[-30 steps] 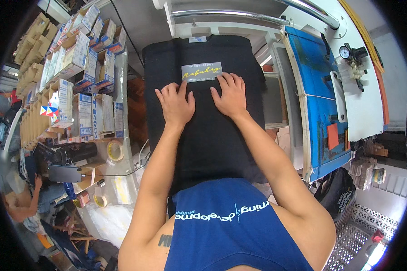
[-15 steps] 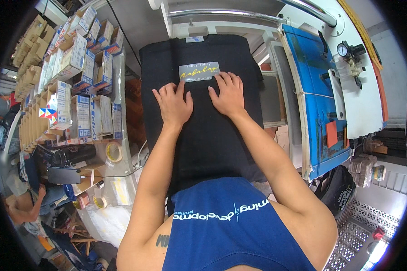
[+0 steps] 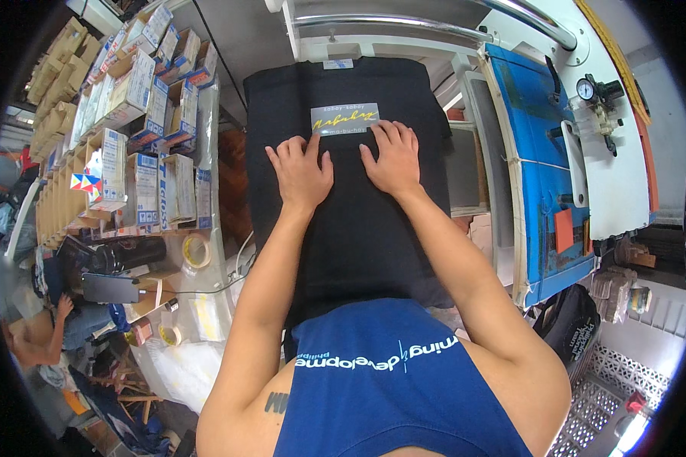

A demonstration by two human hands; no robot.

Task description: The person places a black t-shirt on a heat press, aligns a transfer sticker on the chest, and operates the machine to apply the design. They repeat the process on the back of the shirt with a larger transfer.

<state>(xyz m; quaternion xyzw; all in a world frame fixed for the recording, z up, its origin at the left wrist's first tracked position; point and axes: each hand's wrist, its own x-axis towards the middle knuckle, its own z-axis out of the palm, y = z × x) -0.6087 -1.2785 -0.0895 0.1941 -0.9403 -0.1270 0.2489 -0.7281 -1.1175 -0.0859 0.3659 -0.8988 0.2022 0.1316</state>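
Observation:
A black T-shirt [image 3: 358, 251] is spread out in front of me, its neck end with a small label [image 3: 338, 64] at the far side. On its upper part lies a rectangular transfer film [image 3: 344, 118] with yellow script and pale lettering. My left hand [image 3: 302, 171] rests flat on the cloth, fingers spread, its index fingertip at the film's lower left corner. At the lower right corner are the fingertips of my right hand [image 3: 394, 158], which also lies flat with the thumb apart. Neither hand grips anything.
Left of the shirt, a table holds cardboard bins [image 3: 129, 91], a tape roll [image 3: 197, 250] and a phone [image 3: 110, 289]. To the right stand a blue padded panel [image 3: 545, 175] and a machine with a pressure gauge [image 3: 585, 89]. Another person's arm [image 3: 49, 343] shows at far left.
The whole view has shifted slightly, so everything sits a little farther right. Both hands keep nearly the same place beside the film.

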